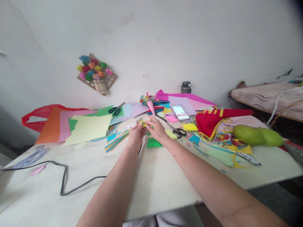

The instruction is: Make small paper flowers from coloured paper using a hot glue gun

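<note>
Both my arms reach forward over a white table (165,176). My left hand (135,134) and my right hand (156,128) meet at the table's middle, fingers pinched on a small yellow paper piece (143,123) held between them. A green paper scrap (153,143) lies just under my right wrist. A bundle of thin coloured paper strips (117,141) lies left of my left hand. Black-handled scissors (177,130) rest right of my right hand.
Coloured paper sheets (87,127) cover the table's back left, with a second pair of scissors (115,109) on them. A pink paper cone (151,106), red fabric (213,123), two green fruits (258,135) and scraps lie on the right. A black cable (63,176) crosses the left.
</note>
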Action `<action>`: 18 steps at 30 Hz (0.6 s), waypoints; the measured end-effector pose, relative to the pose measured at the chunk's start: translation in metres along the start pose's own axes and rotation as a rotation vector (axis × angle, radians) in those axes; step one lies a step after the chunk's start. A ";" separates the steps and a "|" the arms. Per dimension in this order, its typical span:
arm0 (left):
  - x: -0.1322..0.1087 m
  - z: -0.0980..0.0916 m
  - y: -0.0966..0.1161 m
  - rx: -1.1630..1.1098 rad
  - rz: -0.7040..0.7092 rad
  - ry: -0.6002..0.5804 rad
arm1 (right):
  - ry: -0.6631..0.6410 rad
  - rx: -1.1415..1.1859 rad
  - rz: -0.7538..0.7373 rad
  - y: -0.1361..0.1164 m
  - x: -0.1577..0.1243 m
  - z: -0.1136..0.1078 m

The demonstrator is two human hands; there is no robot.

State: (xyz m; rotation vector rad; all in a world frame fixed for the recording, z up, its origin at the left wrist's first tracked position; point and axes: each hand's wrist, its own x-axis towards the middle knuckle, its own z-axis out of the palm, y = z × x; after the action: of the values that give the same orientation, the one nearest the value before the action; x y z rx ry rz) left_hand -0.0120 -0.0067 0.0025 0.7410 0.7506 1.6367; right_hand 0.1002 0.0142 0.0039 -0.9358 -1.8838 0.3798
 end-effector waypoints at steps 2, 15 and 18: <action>0.000 0.000 0.000 0.007 0.010 -0.003 | 0.033 0.073 0.031 0.002 0.001 0.001; 0.002 0.003 -0.001 0.028 0.043 -0.084 | 0.132 0.596 0.327 0.008 0.006 0.001; 0.001 0.005 0.001 0.064 0.066 -0.088 | 0.104 0.557 0.299 0.010 0.008 -0.001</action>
State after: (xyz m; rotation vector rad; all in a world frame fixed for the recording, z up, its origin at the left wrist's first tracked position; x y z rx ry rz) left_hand -0.0087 -0.0056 0.0070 0.8858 0.7251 1.6345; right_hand 0.1039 0.0261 0.0036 -0.8280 -1.4259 0.9605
